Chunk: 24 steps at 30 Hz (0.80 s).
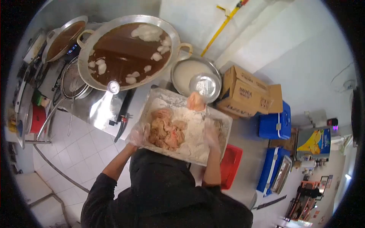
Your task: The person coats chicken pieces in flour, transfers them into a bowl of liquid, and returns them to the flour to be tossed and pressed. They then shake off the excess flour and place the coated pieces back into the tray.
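Note:
A pale rectangular tray [229,127] holds white flour [194,131] and a heap of raw, flour-dusted chicken pieces [167,129] on its left half. Another pinkish chicken piece [195,101] is at the tray's far edge, beside a metal strainer. My left hand [139,133], in a clear plastic glove, grips the tray's left edge. Also gloved, my right hand [211,133] is down in the flour on the right side. It is blurred, and its fingers are hard to make out.
Beyond the tray, a large wok [175,41] holds brown oil with pale foam and a dial thermometer [113,87]. A metal bowl [176,70] of whitish liquid carries the strainer [205,86]. Rightward are a cardboard box [247,91], a red tray [232,163] and blue coolers [275,123].

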Each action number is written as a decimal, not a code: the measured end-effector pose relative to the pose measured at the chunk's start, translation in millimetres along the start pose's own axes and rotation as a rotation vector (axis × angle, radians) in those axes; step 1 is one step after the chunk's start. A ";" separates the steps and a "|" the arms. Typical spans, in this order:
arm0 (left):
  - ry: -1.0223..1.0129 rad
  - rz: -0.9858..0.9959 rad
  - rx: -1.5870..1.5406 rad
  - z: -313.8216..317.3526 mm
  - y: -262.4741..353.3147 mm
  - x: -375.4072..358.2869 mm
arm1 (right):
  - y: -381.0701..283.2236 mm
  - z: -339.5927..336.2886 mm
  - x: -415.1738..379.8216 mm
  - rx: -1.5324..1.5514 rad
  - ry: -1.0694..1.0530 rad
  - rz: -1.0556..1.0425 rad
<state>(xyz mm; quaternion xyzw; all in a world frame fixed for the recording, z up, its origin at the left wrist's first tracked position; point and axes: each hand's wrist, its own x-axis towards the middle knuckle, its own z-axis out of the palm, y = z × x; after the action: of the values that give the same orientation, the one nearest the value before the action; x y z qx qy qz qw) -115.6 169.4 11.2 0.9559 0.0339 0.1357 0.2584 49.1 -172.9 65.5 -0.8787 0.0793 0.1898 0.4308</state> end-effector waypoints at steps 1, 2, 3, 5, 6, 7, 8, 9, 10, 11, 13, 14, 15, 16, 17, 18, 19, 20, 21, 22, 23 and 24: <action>0.010 -0.120 -0.095 -16.4 16.9 10.4 | 11.4 0.2 25.3 -0.176 0.073 -0.126; 0.024 -0.107 -0.120 -12.8 12.7 14.7 | 8.7 1.8 51.2 -0.275 0.269 -0.336; 0.034 -0.102 -0.146 -7.4 6.2 12.1 | 3.9 2.5 73.2 -0.378 0.460 -0.541; 0.054 -0.067 -0.135 -5.4 4.6 6.4 | -11.3 -12.4 125.8 -0.502 0.306 -0.542; 0.069 -0.030 -0.099 -7.1 7.8 7.5 | -18.7 -21.1 154.8 -0.578 0.227 -0.568; 0.083 0.009 -0.065 -9.0 11.3 8.9 | -22.3 -29.0 177.4 -0.697 0.141 -0.629; 0.038 -0.036 -0.111 -13.8 15.6 11.2 | -32.1 -39.6 188.6 -0.881 0.049 -0.803; -0.012 -0.082 -0.158 -20.9 21.5 13.1 | -43.2 -50.0 190.6 -1.063 -0.053 -0.971; -0.070 -0.133 -0.206 -25.3 26.3 10.9 | -59.1 -53.5 181.8 -0.955 -0.174 -0.707; -0.048 -0.092 -0.170 -26.3 28.3 9.1 | -82.7 -53.3 167.7 -0.838 -0.286 -0.443; 0.012 -0.010 -0.101 -23.6 27.1 13.6 | -66.9 -53.8 166.5 -0.562 -0.293 -0.465; 0.047 0.015 -0.099 -18.9 22.5 13.0 | -65.6 -58.9 146.4 -0.535 -0.147 -0.652; 0.087 0.032 -0.098 -12.8 16.4 10.2 | -77.8 -66.7 100.7 -0.556 0.065 -0.813; 0.128 0.044 -0.095 -6.8 14.6 7.4 | -88.9 -75.4 49.6 -0.612 0.214 -0.895; 0.142 0.009 -0.064 -12.9 23.8 9.4 | -87.7 -76.4 14.5 -0.679 0.261 -0.860; 0.129 -0.006 -0.056 -16.3 26.8 10.8 | -62.2 -67.3 9.6 -0.767 0.173 -0.620; 0.117 -0.017 -0.046 -18.5 28.4 13.6 | -37.9 -58.3 4.3 -0.880 0.079 -0.383; 0.102 -0.023 -0.037 -18.2 29.7 14.4 | 25.5 -33.4 12.5 -0.845 -0.003 -0.458; 0.048 -0.134 -0.087 -16.6 29.4 13.7 | 82.0 -7.7 18.0 -0.805 -0.082 -0.530; 0.082 -0.032 -0.041 -14.8 27.3 11.8 | 95.6 16.7 9.7 -0.850 -0.071 -0.486; 0.121 0.072 0.006 -13.0 23.4 11.1 | 99.9 36.3 4.0 -0.895 -0.058 -0.446; 0.164 0.174 0.054 -11.2 19.7 11.0 | 102.2 41.0 0.0 -0.816 0.092 -0.537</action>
<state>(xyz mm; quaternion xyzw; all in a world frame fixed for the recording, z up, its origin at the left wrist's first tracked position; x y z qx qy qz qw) -108.3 159.2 33.1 0.9475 -0.0247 0.2343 0.2161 7.3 -203.6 -31.6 -0.9727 -0.2118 0.0484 0.0813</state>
